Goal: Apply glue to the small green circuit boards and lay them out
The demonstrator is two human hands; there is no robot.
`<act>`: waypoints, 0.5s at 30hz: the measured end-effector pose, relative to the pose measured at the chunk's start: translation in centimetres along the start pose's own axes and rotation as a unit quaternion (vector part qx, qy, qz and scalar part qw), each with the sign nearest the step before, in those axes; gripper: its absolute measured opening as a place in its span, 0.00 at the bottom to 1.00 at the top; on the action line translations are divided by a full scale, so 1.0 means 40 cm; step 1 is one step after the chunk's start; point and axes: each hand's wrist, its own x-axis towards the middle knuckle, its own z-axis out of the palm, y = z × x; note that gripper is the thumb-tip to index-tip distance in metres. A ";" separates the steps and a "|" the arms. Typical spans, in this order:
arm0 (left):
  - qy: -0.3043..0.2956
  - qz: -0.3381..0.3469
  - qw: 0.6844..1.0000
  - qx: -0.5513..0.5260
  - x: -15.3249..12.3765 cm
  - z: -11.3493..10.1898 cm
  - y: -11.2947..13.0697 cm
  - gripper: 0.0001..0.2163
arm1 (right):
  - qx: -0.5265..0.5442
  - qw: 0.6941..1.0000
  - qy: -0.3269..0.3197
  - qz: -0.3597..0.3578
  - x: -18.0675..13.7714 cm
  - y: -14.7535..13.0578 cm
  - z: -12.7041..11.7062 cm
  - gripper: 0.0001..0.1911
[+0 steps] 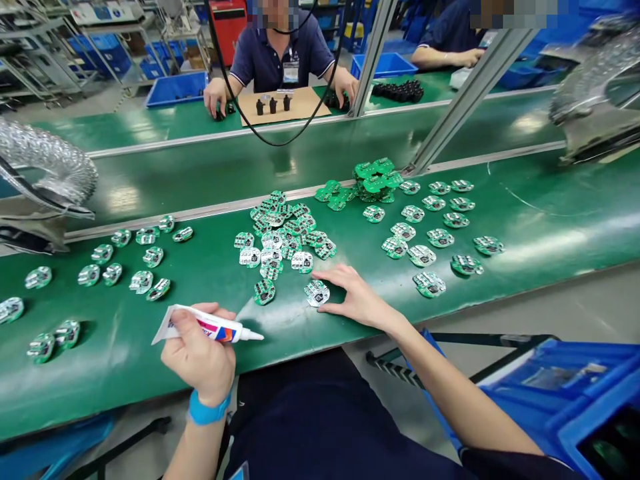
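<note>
White squeeze glue tube (210,325) lies near-level, nozzle pointing right, held closed in left grip (197,353); right grip (355,298) spread open, apparently touching round green circuit board (317,293) on green worktop (125,380).

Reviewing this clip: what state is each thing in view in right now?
Adhesive tube, held level, white nozzle pointing right.
Left hand, closed around the tube.
Right hand, open, resting on the green belt.
Single circuit board, flat beside the right hand.
Stacked circuit boards, heaped in a pile.
Loose circuit boards, lying apart.
</note>
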 end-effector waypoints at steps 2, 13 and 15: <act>-0.005 0.001 1.000 -0.005 -0.003 -0.004 -0.006 0.26 | 0.009 1.000 0.020 -0.007 0.003 0.008 0.008 0.32; -0.100 0.111 0.989 0.004 -0.072 0.056 -0.012 0.25 | 0.057 0.997 0.011 -0.059 -0.030 -0.160 0.027 0.52; -0.106 0.146 0.983 0.015 -0.080 0.057 -0.017 0.24 | 0.053 0.997 0.012 -0.063 -0.030 -0.176 0.021 0.53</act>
